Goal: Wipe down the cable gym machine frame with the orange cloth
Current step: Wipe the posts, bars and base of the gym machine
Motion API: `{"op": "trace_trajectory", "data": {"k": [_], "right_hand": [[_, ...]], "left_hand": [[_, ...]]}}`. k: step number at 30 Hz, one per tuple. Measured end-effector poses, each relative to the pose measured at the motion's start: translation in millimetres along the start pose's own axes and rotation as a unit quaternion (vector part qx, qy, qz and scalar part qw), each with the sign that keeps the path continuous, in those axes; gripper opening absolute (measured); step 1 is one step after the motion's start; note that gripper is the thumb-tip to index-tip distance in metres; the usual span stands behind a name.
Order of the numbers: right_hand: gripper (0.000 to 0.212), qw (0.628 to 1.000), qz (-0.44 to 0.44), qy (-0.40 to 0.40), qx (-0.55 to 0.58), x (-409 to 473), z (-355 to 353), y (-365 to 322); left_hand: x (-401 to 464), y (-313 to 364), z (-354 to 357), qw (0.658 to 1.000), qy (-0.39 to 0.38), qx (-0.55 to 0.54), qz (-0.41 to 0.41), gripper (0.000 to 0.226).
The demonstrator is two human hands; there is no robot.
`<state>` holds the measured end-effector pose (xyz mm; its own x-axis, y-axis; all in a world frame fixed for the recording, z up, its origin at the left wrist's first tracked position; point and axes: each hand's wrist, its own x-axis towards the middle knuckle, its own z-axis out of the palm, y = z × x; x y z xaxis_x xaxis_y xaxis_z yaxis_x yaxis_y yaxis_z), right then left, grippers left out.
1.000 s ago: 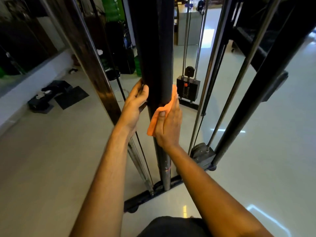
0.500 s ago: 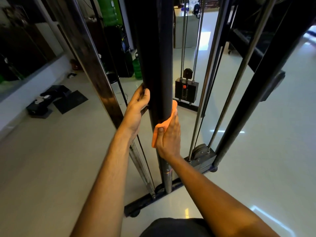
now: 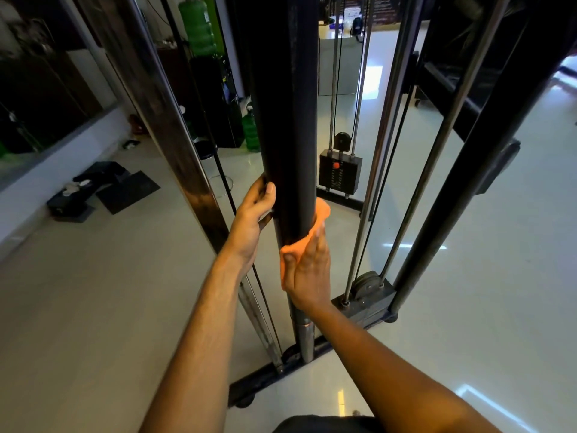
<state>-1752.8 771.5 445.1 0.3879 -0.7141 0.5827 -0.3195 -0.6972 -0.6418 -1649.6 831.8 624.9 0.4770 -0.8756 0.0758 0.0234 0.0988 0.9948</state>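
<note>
A thick black upright post (image 3: 285,120) of the cable machine frame rises through the middle of the view. My right hand (image 3: 307,273) presses the orange cloth (image 3: 321,215) around the post's lower right side; the cloth wraps the post and shows above and left of my fingers. On the post's left side, slightly higher, my left hand (image 3: 254,220) grips the post, its fingers curled behind it. Below my hands the post ends in a silver sleeve (image 3: 304,339) on the black base bar (image 3: 265,381).
Steel guide rods (image 3: 374,182) and cables run to the right, down to a pulley block (image 3: 368,289). A weight stack (image 3: 340,171) stands behind. A slanted dark beam (image 3: 162,120) crosses left. Black mats (image 3: 103,189) and green water jugs (image 3: 251,129) stand on the glossy floor.
My right hand has slid the orange cloth down the post. My left hand has also shifted lower along the post's left side.
</note>
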Motion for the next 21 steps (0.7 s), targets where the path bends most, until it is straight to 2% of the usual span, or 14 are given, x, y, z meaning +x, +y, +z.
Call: {"op": "trace_trajectory", "data": {"k": [4, 8, 12, 15, 21], "right_hand": [[0.092, 0.998, 0.037, -0.026, 0.047, -5.0, -6.4, -2.8], [0.085, 0.996, 0.011, 0.059, 0.064, 40.3, -17.0, -40.6], [0.084, 0.991, -0.031, 0.117, 0.058, 65.7, -19.9, -57.7], [0.089, 0.994, -0.052, 0.092, 0.031, 51.2, -12.5, -38.6], [0.1, 0.999, -0.011, -0.039, 0.009, -9.8, -5.0, 14.5]], "left_hand": [[-4.1, -10.1, -1.1, 1.0, 0.005, -0.007, -0.019, 0.044], [-5.5, -14.0, -0.8, 1.0, 0.002, -0.007, -0.026, 0.036], [-5.3, -19.7, -2.9, 1.0, 0.002, 0.003, -0.027, 0.043], [-6.6, -28.0, -3.4, 0.999, 0.005, 0.006, -0.038, 0.045], [-12.6, -42.9, 5.6, 0.997, 0.035, 0.005, -0.065, 0.046]]}}
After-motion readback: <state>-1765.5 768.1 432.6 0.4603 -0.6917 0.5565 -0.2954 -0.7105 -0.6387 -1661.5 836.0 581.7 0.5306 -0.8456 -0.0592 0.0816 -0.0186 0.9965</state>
